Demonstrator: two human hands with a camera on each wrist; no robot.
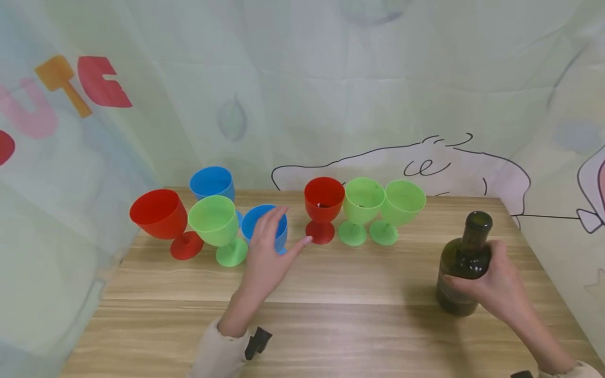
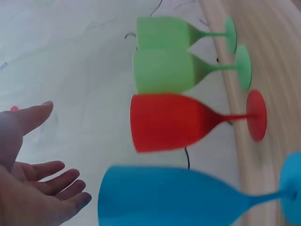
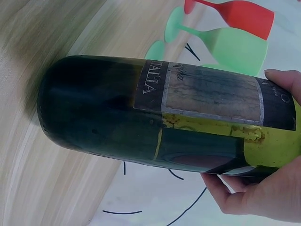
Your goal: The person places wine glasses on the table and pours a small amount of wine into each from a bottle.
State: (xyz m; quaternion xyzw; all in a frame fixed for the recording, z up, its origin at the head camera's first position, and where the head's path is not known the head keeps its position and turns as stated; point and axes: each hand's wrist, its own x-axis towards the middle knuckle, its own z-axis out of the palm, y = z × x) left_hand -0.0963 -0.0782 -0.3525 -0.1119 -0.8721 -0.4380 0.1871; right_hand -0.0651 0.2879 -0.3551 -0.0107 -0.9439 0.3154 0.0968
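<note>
My left hand [image 1: 269, 254] is held with its fingers spread and the thumb apart, near a blue plastic goblet [image 1: 282, 234]. The left wrist view shows this hand holding nothing, with the same blue goblet [image 2: 164, 195] nearby. My right hand [image 1: 506, 289] grips a dark green wine bottle [image 1: 465, 262] around its upper body, below the neck. In the right wrist view the upright bottle [image 3: 94, 103] bears a worn label. Whether its base touches the table cannot be told.
Left of my left hand stand a red goblet [image 1: 160, 215], a green goblet [image 1: 215, 223] and another blue goblet [image 1: 212, 184]. Right of it, a red goblet [image 1: 323, 202] and two green goblets [image 1: 363, 202] form a row. A printed cloth [image 1: 302, 105] hangs behind the wooden table [image 1: 340, 336].
</note>
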